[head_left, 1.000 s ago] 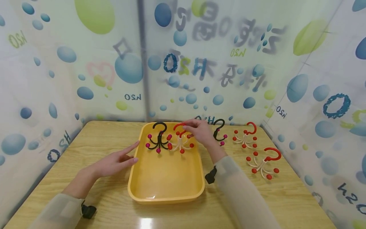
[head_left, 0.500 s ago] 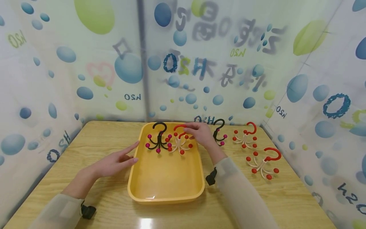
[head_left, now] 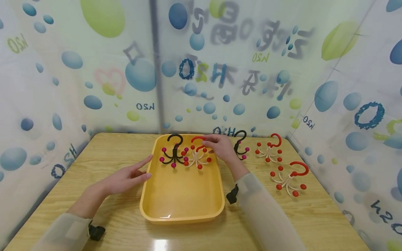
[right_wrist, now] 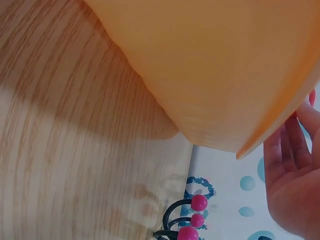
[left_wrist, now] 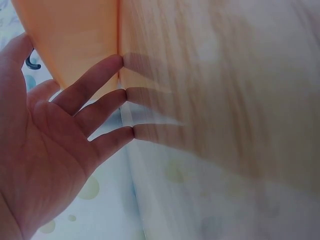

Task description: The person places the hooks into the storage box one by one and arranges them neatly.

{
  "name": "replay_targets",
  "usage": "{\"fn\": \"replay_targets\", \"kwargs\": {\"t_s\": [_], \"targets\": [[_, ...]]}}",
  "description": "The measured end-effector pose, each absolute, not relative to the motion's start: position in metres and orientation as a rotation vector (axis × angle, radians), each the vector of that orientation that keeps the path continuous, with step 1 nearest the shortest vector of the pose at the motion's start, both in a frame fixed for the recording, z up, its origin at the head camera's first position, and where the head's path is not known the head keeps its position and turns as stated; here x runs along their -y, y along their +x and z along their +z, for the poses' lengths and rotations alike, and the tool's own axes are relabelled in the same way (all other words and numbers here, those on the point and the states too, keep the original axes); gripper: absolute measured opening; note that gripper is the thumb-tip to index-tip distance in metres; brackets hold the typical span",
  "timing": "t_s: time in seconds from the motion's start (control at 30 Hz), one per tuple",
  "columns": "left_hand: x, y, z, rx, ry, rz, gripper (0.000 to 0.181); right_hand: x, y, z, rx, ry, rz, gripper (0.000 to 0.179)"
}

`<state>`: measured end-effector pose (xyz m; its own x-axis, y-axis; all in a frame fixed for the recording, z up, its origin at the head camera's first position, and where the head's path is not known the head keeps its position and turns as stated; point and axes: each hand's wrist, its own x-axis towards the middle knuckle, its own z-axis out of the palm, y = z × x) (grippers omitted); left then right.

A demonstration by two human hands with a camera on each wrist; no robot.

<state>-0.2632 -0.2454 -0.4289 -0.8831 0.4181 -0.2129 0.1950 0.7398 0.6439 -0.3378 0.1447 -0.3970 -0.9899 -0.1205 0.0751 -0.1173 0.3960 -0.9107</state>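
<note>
Red-topped hook (head_left: 196, 155) with pale arms and red balls is inside the yellow tray (head_left: 182, 195), near its far end, and I have it in a light pinch. My right hand (head_left: 221, 147) closes thumb and fingertips on the right side of its curved red top; in the right wrist view the tray's rim hides those fingertips. Compared with one second ago, the hook sits a little lower and has turned slightly, its balls shifted a touch to the left, and my right hand has come down with it. Against half a second ago, I see hardly any change. Whether the pale arms touch the tray's bottom, I cannot tell.

Just left of it, also in the tray, is a black hook (head_left: 175, 153) with pink balls, in the same place as before. The leftmost red balls overlap its arms from where I look.

My left hand (head_left: 124, 179) has not moved: its fingers are spread, reaching the tray's left rim, with fingertips down on the wooden table (head_left: 110, 153). To the right of the tray stand a second black hook (head_left: 236, 148), partly behind my hand, and two more red-topped ones (head_left: 269, 150) (head_left: 287, 181), all where they were.
</note>
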Motion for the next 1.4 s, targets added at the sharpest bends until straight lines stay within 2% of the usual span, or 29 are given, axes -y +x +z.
{"fn": "replay_targets", "kwargs": {"t_s": [0.47,0.87,1.13,1.4], "targets": [[0.246,-0.263,-0.428,-2.611,0.471,0.895,0.082,-0.149,-0.331,-0.397,-2.661,-0.211,-1.665,0.035],[0.245,-0.263,-0.429,-2.607,0.460,0.899,0.082,-0.177,-0.314,-0.387,-2.704,-0.212,-1.649,0.040],[0.246,-0.262,-0.429,-2.598,0.488,0.906,0.084,-0.203,-0.291,-0.381,-2.735,-0.232,-1.603,0.036],[0.246,-0.263,-0.429,-2.592,0.495,0.917,0.083,-0.237,-0.260,-0.370,-2.732,-0.283,-1.591,0.041]]}}
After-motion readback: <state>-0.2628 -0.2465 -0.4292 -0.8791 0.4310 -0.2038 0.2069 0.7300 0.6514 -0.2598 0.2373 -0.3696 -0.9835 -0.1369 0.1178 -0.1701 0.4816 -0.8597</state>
